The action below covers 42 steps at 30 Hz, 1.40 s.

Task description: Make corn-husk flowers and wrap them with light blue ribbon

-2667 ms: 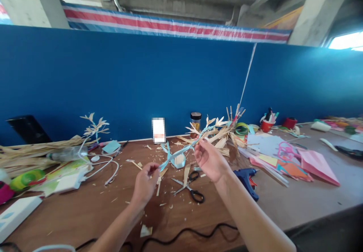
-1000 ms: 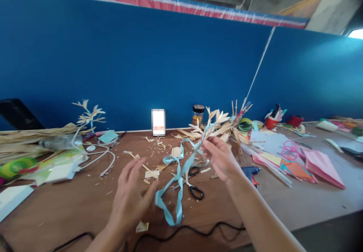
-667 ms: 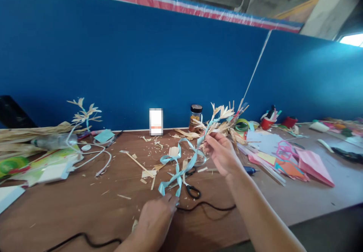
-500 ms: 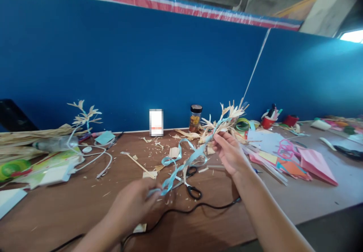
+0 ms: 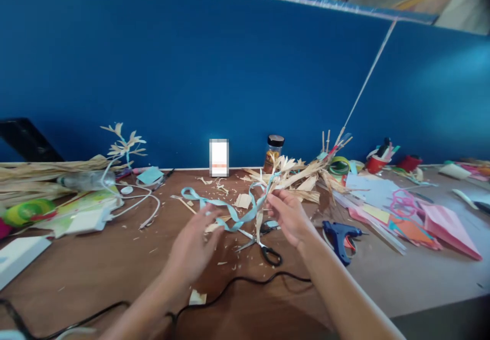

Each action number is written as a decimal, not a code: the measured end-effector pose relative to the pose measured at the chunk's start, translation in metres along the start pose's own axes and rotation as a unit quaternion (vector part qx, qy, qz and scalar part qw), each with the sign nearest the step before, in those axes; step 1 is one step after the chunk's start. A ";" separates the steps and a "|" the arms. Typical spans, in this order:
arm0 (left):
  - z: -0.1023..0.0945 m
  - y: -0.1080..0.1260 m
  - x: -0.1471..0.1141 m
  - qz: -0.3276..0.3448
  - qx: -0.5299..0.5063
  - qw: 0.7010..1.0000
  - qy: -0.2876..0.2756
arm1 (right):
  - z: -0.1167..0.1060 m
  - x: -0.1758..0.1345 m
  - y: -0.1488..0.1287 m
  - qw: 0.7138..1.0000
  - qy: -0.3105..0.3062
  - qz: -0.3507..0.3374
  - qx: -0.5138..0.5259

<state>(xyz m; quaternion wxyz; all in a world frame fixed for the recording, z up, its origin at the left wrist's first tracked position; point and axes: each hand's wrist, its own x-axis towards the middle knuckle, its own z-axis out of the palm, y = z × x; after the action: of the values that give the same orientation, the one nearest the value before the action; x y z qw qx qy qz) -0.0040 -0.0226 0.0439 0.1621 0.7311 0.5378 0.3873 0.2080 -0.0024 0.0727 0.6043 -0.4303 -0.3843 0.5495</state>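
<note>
My right hand (image 5: 290, 216) pinches the stem of a dried-husk flower (image 5: 284, 166), whose pale petals point up and away from me. Light blue ribbon (image 5: 240, 222) winds around that stem and trails left in loose loops. Beside the loops is my left hand (image 5: 196, 240), fingers apart; some ribbon passes behind its fingertips, and no grip on it shows. Below the stem lie scissors (image 5: 272, 256) with black handles, partly covered by a pale husk strip.
A blue glue gun (image 5: 339, 239) lies right of my right forearm. Behind are a black-lidded jar (image 5: 274, 148) and a husk pile (image 5: 312, 176). Another husk flower (image 5: 128, 146) stands left, near white cables. A black cord (image 5: 245, 280) crosses the front; coloured papers (image 5: 447, 222) lie right.
My left hand has opened from the ribbon and risen slightly. My right hand has brought the flower left and more upright, the ribbon now slack. The glue gun has come into sight.
</note>
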 end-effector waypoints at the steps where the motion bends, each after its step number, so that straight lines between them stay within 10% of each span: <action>1: 0.008 0.002 -0.002 0.011 0.012 0.999 -0.028 | 0.004 0.001 0.003 1.000 -0.006 0.004 0.001; 11: 0.029 0.014 0.008 -0.069 -0.240 0.955 -0.159 | 0.027 0.011 0.005 0.997 -0.077 0.023 0.012; 16: 0.019 0.004 0.011 -0.076 -0.195 0.951 -0.229 | 0.026 0.020 0.010 0.997 -0.072 0.035 -0.005; 24: 0.001 -0.002 0.022 -0.048 -0.136 0.984 -0.104 | 0.025 0.023 0.022 0.997 -0.057 0.043 -0.041; 32: 0.008 -0.023 0.040 -0.283 -0.353 0.885 -0.106 | 0.030 0.018 0.037 0.993 -0.081 0.071 -0.039; 37: 0.018 -0.024 0.035 -0.094 -0.069 0.988 0.099 | 0.030 0.019 0.050 0.992 -0.094 0.075 -0.030; 42: 0.025 -0.006 0.021 -0.039 0.046 0.998 0.018 | 0.030 0.019 0.058 0.993 -0.085 0.076 -0.029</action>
<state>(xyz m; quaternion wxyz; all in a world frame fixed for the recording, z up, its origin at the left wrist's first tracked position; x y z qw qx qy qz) 0.0134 0.0033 0.0321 0.1339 0.7089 0.5863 0.3686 0.1623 0.0208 0.0284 0.5134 -0.4273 -0.4161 0.6170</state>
